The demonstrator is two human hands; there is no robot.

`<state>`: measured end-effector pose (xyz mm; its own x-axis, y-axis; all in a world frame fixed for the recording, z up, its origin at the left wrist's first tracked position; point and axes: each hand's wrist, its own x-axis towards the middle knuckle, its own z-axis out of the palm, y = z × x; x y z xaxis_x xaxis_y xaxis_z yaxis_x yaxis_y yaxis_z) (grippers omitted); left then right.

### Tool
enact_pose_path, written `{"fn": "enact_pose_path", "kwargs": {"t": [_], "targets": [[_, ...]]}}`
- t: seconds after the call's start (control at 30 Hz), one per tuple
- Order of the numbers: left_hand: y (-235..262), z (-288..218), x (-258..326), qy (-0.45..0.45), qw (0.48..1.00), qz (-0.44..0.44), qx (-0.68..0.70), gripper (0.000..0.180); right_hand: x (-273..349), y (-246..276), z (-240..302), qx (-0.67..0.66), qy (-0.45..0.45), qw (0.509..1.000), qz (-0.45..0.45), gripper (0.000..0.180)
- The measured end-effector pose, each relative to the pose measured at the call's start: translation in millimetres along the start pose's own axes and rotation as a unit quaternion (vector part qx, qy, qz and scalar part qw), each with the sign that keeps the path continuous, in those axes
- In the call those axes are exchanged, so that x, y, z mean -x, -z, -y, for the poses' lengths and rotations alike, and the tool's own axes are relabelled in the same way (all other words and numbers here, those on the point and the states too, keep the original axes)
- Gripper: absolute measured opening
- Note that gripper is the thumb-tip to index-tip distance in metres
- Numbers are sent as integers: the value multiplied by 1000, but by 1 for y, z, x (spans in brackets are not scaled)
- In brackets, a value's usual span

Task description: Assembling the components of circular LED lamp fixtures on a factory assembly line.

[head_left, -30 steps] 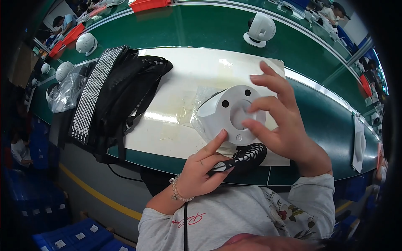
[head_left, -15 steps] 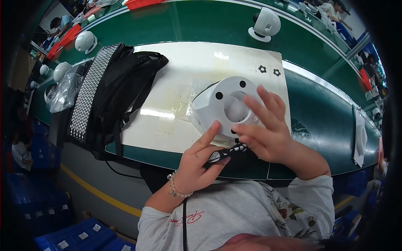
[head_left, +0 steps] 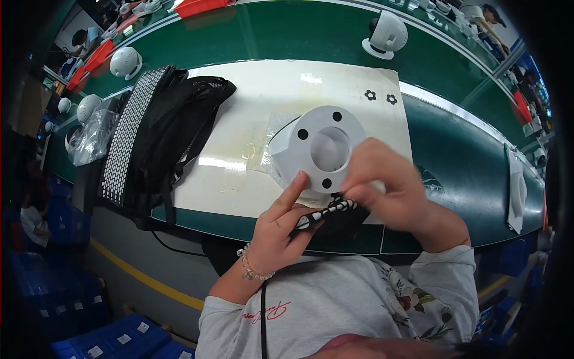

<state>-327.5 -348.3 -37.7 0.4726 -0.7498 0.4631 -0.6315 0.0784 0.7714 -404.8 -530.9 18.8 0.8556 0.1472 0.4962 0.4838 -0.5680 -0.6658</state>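
Observation:
A white rounded device (head_left: 286,146) lies tipped with its ring-shaped base (head_left: 305,160) facing up. Black round pads (head_left: 303,134) are stuck on the ring; its right part is behind my right hand. My left hand (head_left: 281,230) grips a narrow black sheet with white dots (head_left: 326,214) between thumb and fingers, its index fingertip resting on the ring's near edge. Above the sheet's far end, my right hand (head_left: 388,182) is closed in a pinch, partly blurred. What its fingertips hold is too small to make out.
Black dotted sheets (head_left: 134,131) are heaped on the left, beside a clear plastic bag (head_left: 95,134). White camera-like devices (head_left: 385,37) stand along the green bench. A white board (head_left: 239,179) lies under the work. Flower-shaped black pieces (head_left: 371,95) are at its far right. Blue bins (head_left: 125,338) sit below left.
My right hand has gone from spread fingers over the ring to a closed pinch near the dotted sheet. My left hand still grips the sheet. The whole view has shifted slightly.

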Motion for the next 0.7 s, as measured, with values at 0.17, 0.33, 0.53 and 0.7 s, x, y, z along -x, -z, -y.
{"fn": "enact_pose_path", "kwargs": {"t": [0.17, 0.33, 0.53, 0.7], "targets": [[-1, 2, -1, -24, 1000, -4, -6, 21, 20, 12, -11, -40, -125, 979, -153, 7], [-2, 1, 1, 18, 1000, -3, 17, 23, 28, 16, -22, -7, -126, 984, -123, 8], [-3, 3, 0, -13, 1000, -11, -9, 24, 25, 6, -20, -44, -218, 968, -117, 12], [-3, 0, -1, -3, 999, -26, -28, 22, 31, 3, -24, 139, -123, 977, -108, 12]]}}
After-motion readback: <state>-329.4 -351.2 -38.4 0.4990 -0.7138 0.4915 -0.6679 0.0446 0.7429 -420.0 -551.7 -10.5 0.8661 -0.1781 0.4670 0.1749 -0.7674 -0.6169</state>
